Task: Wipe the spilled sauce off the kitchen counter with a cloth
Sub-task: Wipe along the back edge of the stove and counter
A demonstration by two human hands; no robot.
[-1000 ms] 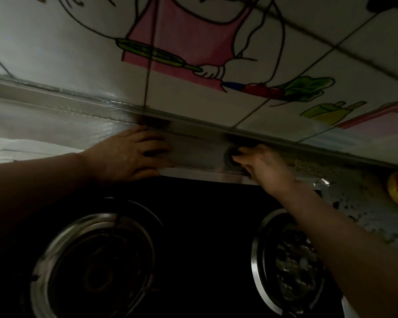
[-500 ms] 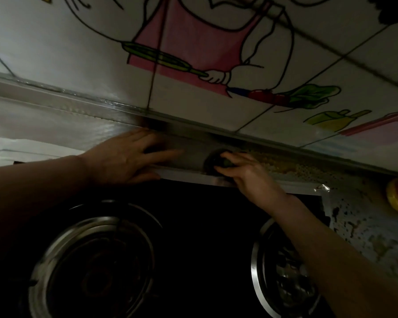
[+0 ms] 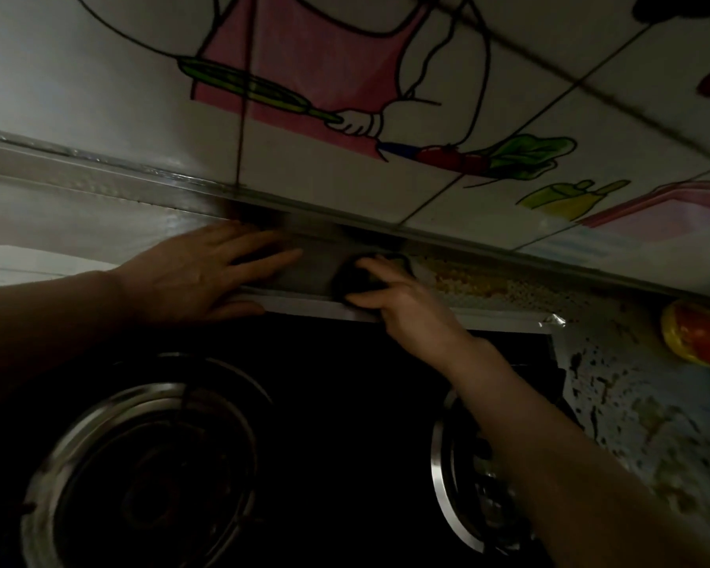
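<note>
My right hand [image 3: 402, 305] grips a small dark cloth [image 3: 355, 278] and presses it on the narrow counter strip [image 3: 312, 272] behind the hob, under the tiled wall. Most of the cloth is hidden by my fingers. My left hand [image 3: 206, 272] rests flat on the same strip, fingers straight, its tips a short way left of the cloth. Yellow-brown sauce residue [image 3: 480, 282] speckles the strip to the right of my right hand.
A black gas hob [image 3: 337, 403] lies below my arms with a left burner ring [image 3: 148, 465] and a right burner ring [image 3: 460, 485]. Stained, spotted counter [image 3: 632, 416] runs to the right. A red-yellow round object [image 3: 697, 334] sits at the right edge.
My right hand has slid the cloth leftward along the strip, toward my left hand. The sauce-speckled stretch to its right has come into view. My left hand stayed put.
</note>
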